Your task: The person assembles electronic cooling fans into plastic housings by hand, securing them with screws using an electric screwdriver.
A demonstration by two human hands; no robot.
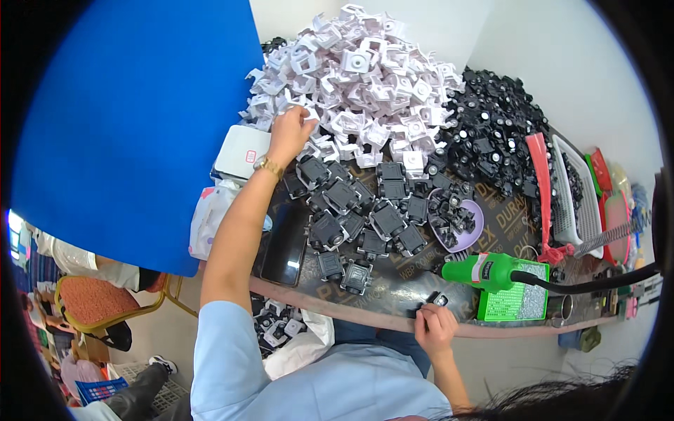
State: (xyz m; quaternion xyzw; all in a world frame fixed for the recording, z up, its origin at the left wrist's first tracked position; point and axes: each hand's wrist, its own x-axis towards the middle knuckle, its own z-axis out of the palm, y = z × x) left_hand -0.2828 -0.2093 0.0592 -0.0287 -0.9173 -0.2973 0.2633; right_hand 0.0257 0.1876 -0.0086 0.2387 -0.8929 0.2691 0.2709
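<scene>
My left hand (pixel 289 132) reaches far forward into a big heap of white plastic parts (pixel 358 77) and its fingers close on one white piece at the heap's near-left edge. A gold watch (pixel 269 166) sits on that wrist. My right hand (pixel 435 326) stays at the table's near edge, pinching a small black part (pixel 430 303). Between the hands lie several assembled black square parts (pixel 358 217) in loose rows on the dark table (pixel 393 281).
A heap of small black parts (pixel 491 133) lies right of the white one. A purple bowl (pixel 469 235) holds black pieces. A green power tool (pixel 484 270) rests on a green box (pixel 516 302). A white basket (pixel 572 196), a phone (pixel 283 242) and a blue board (pixel 133 126) surround the work area.
</scene>
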